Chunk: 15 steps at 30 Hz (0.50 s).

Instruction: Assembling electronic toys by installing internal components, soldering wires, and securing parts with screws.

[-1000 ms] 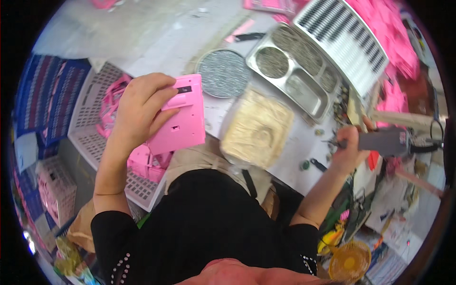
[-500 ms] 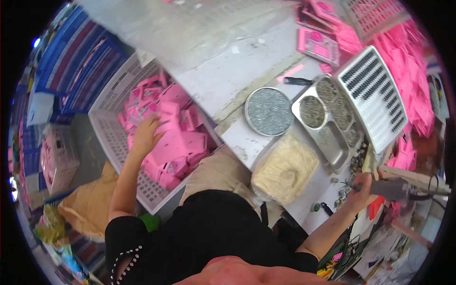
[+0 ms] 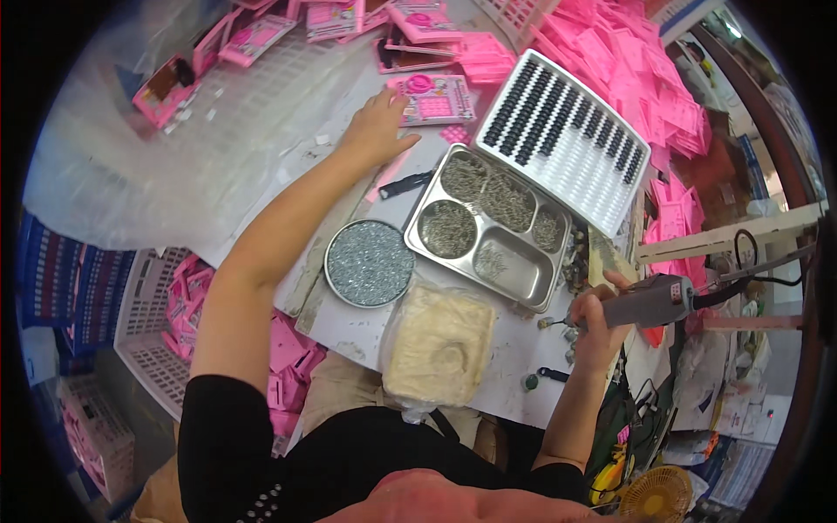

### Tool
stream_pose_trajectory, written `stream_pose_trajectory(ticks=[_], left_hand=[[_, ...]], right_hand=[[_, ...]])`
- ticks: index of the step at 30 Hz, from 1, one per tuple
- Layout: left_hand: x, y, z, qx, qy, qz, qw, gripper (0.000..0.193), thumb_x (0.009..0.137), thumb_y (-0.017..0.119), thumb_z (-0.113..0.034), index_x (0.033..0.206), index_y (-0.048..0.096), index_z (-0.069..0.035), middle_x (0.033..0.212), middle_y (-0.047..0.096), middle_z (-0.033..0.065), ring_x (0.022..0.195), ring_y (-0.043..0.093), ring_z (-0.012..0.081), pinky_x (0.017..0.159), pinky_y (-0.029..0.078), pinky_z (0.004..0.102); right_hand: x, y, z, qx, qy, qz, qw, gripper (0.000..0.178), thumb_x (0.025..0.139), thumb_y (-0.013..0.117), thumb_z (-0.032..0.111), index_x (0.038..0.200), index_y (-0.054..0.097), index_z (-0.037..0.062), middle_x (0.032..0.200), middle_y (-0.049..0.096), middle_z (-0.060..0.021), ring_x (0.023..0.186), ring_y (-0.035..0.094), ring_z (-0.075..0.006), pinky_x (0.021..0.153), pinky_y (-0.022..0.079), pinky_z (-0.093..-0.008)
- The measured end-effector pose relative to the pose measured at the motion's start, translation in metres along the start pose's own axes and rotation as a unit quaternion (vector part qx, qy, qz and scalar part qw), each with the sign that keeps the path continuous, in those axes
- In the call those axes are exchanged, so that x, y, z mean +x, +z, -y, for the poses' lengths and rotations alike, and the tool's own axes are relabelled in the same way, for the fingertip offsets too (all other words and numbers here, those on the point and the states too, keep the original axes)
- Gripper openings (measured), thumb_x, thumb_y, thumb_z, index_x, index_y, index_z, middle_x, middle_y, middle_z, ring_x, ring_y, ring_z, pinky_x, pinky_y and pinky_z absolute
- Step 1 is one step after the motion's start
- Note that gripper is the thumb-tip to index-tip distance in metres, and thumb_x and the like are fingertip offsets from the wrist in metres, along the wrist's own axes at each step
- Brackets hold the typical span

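My left hand (image 3: 373, 131) reaches across the table, its thumb spread and its fingertips at the left edge of a flat pink plastic toy (image 3: 433, 98) with a round dial and small buttons. Whether the fingers touch the toy is hard to see. In my right hand (image 3: 600, 329) is a grey corded electric screwdriver (image 3: 649, 301), held level with its bit pointing left. Left of the bit is a steel compartment tray (image 3: 495, 283) of small screws. A white ribbed tray (image 3: 567, 139) with rows of small black parts lies beyond it.
A round tin of small metal pins (image 3: 370, 263) and a bagged cream-coloured block (image 3: 440, 344) sit near me. Pink casings fill a white crate (image 3: 144, 301) at lower left and pile up (image 3: 610, 61) at the far right. Plastic sheeting (image 3: 218, 157) covers the table's left.
My left hand has left the crate of pink casings and moved up to the pink toy on the table. The view has swung right; the right hand still holds the screwdriver.
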<state>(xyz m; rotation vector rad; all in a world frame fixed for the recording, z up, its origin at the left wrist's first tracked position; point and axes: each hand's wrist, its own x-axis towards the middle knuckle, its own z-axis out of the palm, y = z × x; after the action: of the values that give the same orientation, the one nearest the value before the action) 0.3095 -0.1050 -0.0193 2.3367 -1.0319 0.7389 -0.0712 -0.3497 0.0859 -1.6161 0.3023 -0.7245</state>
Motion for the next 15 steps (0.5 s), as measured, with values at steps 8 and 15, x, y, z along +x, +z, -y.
stream_pose_trajectory(ticks=[8,15], left_hand=[[0.065,0.045,0.031,0.152,-0.002,0.160,0.975,0.034,0.096,0.059,-0.028,0.120,0.065,-0.004,0.105,0.070,0.0187,0.094,0.071,0.0352,0.073,0.059,0.0497],[0.016,-0.140,0.015,-0.321,-0.227,0.080,0.916,0.038,0.104,0.058,-0.034,0.118,0.066,0.000,0.093,0.071,0.0121,0.065,0.068,0.0207,0.058,0.056,0.0345]], right_hand=[[-0.019,-0.005,0.018,-0.109,-0.063,-0.098,0.987,0.071,0.084,0.072,0.002,0.145,0.036,-0.0031,0.130,0.053,-0.0155,0.108,0.057,-0.0202,0.094,0.049,-0.0350],[-0.083,0.009,0.009,-0.018,-0.044,0.129,0.991,0.029,0.090,0.057,0.000,0.118,0.065,-0.0075,0.097,0.070,-0.0153,0.089,0.067,-0.0231,0.085,0.053,-0.0351]])
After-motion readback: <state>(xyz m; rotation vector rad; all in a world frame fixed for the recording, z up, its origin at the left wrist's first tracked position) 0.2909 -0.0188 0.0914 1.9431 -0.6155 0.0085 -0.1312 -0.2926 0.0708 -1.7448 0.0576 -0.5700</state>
